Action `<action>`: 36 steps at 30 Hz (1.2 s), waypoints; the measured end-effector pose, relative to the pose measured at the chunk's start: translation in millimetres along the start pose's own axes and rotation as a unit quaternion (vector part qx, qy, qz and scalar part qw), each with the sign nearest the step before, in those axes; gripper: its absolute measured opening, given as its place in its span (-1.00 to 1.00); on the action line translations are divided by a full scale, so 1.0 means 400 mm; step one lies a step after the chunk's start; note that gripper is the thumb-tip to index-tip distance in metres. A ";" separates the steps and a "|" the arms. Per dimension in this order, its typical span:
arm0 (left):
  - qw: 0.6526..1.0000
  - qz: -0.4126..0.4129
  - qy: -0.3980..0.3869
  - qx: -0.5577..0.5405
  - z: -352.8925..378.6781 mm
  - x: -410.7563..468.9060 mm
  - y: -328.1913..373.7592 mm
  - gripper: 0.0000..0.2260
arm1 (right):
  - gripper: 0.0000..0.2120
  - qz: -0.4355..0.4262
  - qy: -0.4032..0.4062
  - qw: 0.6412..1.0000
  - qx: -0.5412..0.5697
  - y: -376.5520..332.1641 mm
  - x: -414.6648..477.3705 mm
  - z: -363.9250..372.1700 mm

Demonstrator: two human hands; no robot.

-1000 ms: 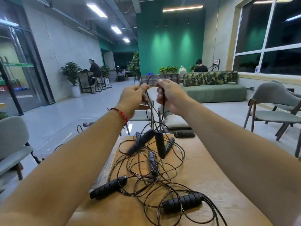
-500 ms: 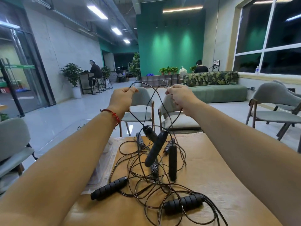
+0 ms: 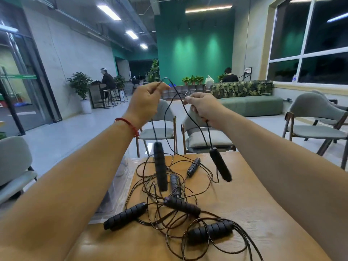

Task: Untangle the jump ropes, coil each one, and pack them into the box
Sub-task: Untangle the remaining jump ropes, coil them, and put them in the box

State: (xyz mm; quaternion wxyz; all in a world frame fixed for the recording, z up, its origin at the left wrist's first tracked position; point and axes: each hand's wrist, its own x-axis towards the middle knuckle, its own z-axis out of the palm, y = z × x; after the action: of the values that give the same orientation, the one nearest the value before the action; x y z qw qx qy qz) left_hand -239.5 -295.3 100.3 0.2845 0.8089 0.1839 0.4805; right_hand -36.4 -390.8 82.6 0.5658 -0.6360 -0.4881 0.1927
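Note:
A tangle of thin black jump ropes point(image 3: 167, 208) with several black ribbed handles lies on the wooden table point(image 3: 254, 213). My left hand point(image 3: 146, 101) is raised above the table's far edge and pinches a cord; one handle point(image 3: 160, 166) hangs from it. My right hand point(image 3: 204, 108) grips another stretch of cord beside it, and a second handle point(image 3: 220, 164) dangles below. A clear plastic box point(image 3: 116, 189) sits at the table's left edge, partly hidden by my left forearm.
Two grey chairs point(image 3: 160, 132) stand just beyond the table's far edge, another chair point(image 3: 316, 117) at the right and one point(image 3: 13, 166) at the left. A green sofa point(image 3: 250, 104) and seated people are farther back.
Both hands have risen and moved apart, lifting cord out of the tangle. The two hanging handles have separated, one swinging left and one right. One handle dropped back onto the pile.

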 end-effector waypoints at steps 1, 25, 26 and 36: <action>0.997 0.048 -0.005 0.066 0.012 -0.007 -0.005 -0.69 | -0.78 0.005 -0.004 1.000 0.004 0.005 0.000 0.011; 0.975 -0.192 -0.051 -0.097 0.128 -0.044 -0.098 -0.64 | -0.84 0.085 -0.028 0.916 0.390 0.009 -0.018 0.097; 0.971 -0.201 -0.057 -0.112 0.142 -0.048 -0.108 -0.63 | -0.84 0.089 -0.027 0.906 0.413 0.017 -0.011 0.104; 0.892 -0.302 -0.106 -0.319 0.232 -0.029 -0.183 -0.64 | -0.75 0.029 -0.004 0.955 0.296 0.158 0.103 0.142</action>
State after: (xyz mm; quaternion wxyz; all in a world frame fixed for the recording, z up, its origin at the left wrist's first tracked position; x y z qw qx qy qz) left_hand -164.8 -271.9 11.1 0.6761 0.6266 0.2251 0.3157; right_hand -37.9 -318.7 21.6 0.7211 -0.4533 -0.3927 0.3470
